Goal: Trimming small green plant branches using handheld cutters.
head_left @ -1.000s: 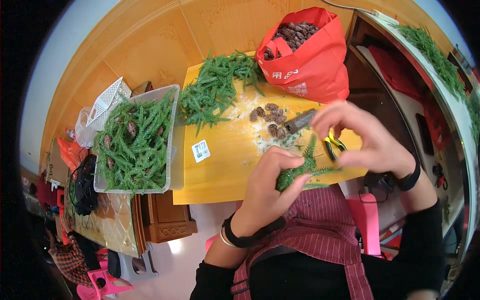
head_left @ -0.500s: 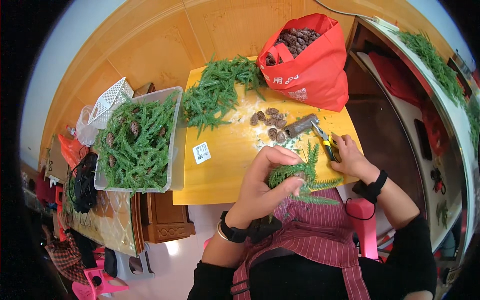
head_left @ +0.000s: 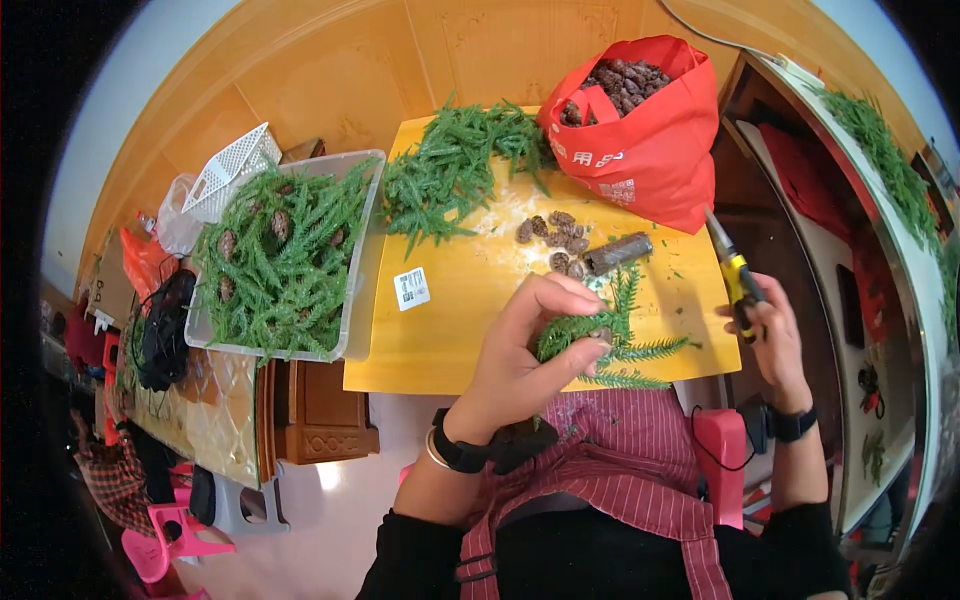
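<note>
My left hand (head_left: 515,345) is closed round a green artificial pine sprig (head_left: 640,352), pinching its stems between thumb and fingers above the table's near edge. Something brownish shows between the thumb and the needles, mostly hidden. Off the table's right side, my right hand (head_left: 780,345) grips a pair of pliers (head_left: 738,272) by yellow-and-black handles, the metal jaws pointing up and away. Beyond the sprig, a dark brown cylinder (head_left: 618,254) lies on the yellow table (head_left: 440,350). Several small pine cones (head_left: 562,236) are loose beside it.
A red bag (head_left: 640,160) full of pine cones stands at the back right. Loose green sprigs (head_left: 450,170) are heaped at the back left. Left of the table, a clear plastic bin (head_left: 368,240) holds sprigs with cones. A white label (head_left: 411,288) lies nearer me.
My right hand has lifted the pliers off the table and carried them right, beyond its edge. The left hand still holds the sprig in nearly the same place. The view has shifted slightly.
</note>
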The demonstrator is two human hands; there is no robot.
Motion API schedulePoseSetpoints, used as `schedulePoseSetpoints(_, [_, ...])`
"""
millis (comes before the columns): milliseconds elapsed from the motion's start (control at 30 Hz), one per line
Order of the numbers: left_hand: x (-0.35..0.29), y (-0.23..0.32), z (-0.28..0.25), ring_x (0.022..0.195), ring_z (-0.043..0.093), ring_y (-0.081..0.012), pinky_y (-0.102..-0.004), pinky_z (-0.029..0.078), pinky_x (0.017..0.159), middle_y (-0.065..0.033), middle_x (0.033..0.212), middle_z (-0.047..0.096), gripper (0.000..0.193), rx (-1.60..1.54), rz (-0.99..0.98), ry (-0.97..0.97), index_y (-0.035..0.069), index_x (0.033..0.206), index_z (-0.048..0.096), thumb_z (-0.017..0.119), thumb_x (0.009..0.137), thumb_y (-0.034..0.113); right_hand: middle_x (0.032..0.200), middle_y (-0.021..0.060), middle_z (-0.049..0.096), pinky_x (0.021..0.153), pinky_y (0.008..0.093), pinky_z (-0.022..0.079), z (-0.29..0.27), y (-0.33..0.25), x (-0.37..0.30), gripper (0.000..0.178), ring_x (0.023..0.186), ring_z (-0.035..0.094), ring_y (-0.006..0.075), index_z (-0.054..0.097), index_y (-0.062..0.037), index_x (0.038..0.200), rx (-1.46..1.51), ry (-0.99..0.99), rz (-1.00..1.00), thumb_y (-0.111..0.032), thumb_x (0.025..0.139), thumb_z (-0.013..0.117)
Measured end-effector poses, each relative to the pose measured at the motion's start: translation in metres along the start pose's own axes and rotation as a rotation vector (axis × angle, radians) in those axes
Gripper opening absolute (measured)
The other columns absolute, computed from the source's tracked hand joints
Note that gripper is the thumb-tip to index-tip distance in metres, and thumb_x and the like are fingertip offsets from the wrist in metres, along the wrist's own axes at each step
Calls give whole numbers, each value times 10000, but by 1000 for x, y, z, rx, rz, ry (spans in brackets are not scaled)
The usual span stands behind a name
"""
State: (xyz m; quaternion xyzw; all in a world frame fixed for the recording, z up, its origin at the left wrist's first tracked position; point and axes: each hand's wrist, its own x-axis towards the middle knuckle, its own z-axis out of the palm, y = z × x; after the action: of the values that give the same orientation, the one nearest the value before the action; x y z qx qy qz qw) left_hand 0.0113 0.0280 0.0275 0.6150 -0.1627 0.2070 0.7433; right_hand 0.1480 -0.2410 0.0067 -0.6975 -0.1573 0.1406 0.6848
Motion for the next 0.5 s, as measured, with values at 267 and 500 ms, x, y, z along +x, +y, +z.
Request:
schedulePoseSetpoints(267, [-1, 3, -6, 643, 521, -129, -239, 450, 554, -126, 1000, 478, 286, -195, -68, 32, 26, 993, 434, 544, 760, -98, 717, 88, 573, 730, 316, 415, 29, -64, -38, 138, 820, 542, 208, 528, -16, 617, -452, -301, -162, -146, 663, 534])
schedulePoseSetpoints(500, [1, 5, -4, 597, 509, -140, -244, 440, 526, -151, 967, 486, 289, -180, -69, 37, 31, 993, 417, 532, 758, -92, 773, 114, 600, 807, 390, 426, 33, -74, -35, 437, 915, 554, 322, 594, 17, 781, -761, -469, -526, -412, 733, 660])
